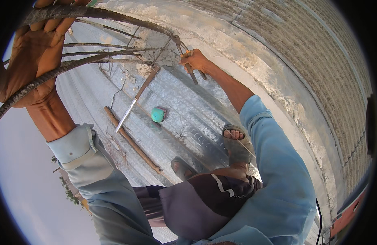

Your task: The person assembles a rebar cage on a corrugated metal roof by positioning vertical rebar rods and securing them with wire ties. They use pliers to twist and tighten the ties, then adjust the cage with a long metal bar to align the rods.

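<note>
My left hand (31,53) is wrapped around thick ribbed steel bars (94,59) at the upper left. My right hand (195,60) grips a pair of pliers (184,51) whose jaws reach a wire at a bar crossing near the concrete edge. Several rusty bars (111,14) run from the left hand toward that spot. A hammer (135,98) with a pale handle hangs or leans below the bars. A small teal object (158,115) lies on the corrugated metal sheet (188,110).
I stand in sandals (237,147) on the corrugated sheet. A rusty rod (131,141) lies across it. A concrete ledge (253,61) and a brick wall (319,53) curve along the right. Open sky and distant ground lie at the lower left.
</note>
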### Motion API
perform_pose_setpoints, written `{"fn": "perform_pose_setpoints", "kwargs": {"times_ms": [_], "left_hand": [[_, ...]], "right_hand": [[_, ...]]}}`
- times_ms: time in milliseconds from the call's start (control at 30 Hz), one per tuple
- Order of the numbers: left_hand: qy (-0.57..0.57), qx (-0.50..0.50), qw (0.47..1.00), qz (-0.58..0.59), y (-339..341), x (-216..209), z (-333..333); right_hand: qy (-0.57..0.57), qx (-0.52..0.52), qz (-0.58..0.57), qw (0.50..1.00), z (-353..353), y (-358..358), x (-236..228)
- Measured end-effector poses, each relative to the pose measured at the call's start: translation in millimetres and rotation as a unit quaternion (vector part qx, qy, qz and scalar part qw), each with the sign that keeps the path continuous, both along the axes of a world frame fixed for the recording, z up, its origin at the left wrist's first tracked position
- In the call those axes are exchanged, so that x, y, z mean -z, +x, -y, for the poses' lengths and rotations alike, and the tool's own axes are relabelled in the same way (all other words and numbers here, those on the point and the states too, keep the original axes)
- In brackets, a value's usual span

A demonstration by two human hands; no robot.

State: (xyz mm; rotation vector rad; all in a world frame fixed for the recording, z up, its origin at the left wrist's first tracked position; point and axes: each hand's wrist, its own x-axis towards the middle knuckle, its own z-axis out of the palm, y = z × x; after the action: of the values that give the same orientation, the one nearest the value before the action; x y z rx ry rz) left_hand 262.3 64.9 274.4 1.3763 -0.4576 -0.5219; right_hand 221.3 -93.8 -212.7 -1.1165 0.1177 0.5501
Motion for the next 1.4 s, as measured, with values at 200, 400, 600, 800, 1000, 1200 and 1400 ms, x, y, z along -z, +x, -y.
{"fn": "perform_pose_setpoints", "kwargs": {"times_ms": [200, 400, 600, 800, 1000, 1200, 1400], "left_hand": [[-0.076, 0.203, 0.976, -0.038, -6.2, 24.5, 34.5], [-0.081, 0.038, 0.996, -0.027, -11.6, 3.1, 13.3], [-0.104, 0.020, 0.991, -0.083, -15.2, 7.1, 27.5], [-0.122, 0.012, 0.991, -0.058, -18.8, 15.8, 21.2], [-0.091, -0.014, 0.994, -0.056, -18.3, 7.9, 21.4], [-0.083, 0.014, 0.996, -0.031, -13.8, 8.0, 21.6], [-0.084, 0.015, 0.995, -0.050, -15.9, 3.0, 21.1]], "right_hand": [[-0.052, 0.090, 0.061, 0.993, -17.9, -5.5, 20.9], [-0.295, -0.185, 0.170, 0.922, 69.6, 39.6, -36.4], [-0.670, -0.070, 0.580, 0.457, 113.0, 70.4, -35.7], [-0.753, -0.099, 0.633, 0.151, 130.7, 110.9, -60.6], [-0.247, -0.184, 0.073, 0.949, 102.9, 54.7, -11.2], [-0.110, -0.207, -0.010, 0.972, 94.8, 34.7, -13.4], [-0.259, -0.331, 0.065, 0.905, 118.4, 89.3, -37.2]]}}
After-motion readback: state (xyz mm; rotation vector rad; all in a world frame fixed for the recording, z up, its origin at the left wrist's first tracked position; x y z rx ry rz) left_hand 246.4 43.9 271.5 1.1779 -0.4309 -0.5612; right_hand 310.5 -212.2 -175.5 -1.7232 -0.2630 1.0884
